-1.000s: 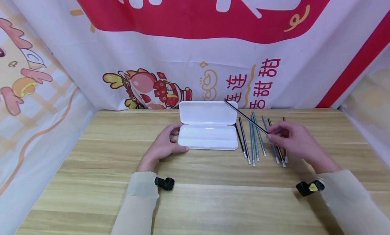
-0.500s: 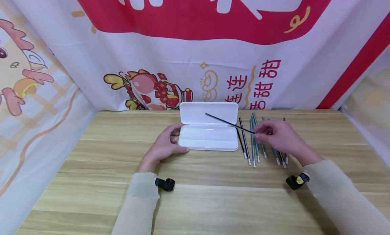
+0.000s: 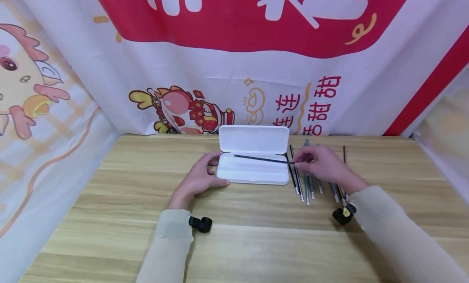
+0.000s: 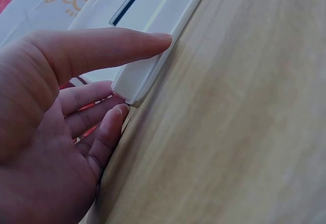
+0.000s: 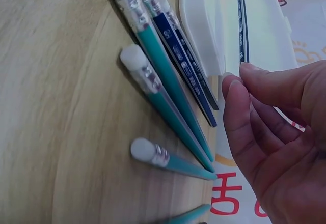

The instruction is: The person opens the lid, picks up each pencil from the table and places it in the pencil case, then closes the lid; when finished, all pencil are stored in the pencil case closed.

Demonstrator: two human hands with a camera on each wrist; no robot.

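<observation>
A white pencil case (image 3: 253,176) lies on the table with its lid (image 3: 254,139) raised at the back. My left hand (image 3: 199,176) holds its left end, the thumb on the front edge and the fingers round the side; the left wrist view shows this grip close up. Between thumb and forefinger my right hand (image 3: 322,165) pinches one end of a dark pencil (image 3: 264,158). That pencil points left, over the inside of the case. In the right wrist view the pinched end is at the fingertips, with its eraser end hidden by them.
Right of the case lie several pencils with white erasers towards the front, among them a teal pencil (image 5: 173,117) and a dark blue pencil (image 5: 178,56). A dark red pencil (image 3: 345,154) lies farthest right. A printed cloth (image 3: 176,63) hangs behind the wooden table (image 3: 256,250).
My right hand has moved left with the pencil, which has swung down from a steep slant in front of the lid to lie nearly level over the case. The left hand keeps its hold.
</observation>
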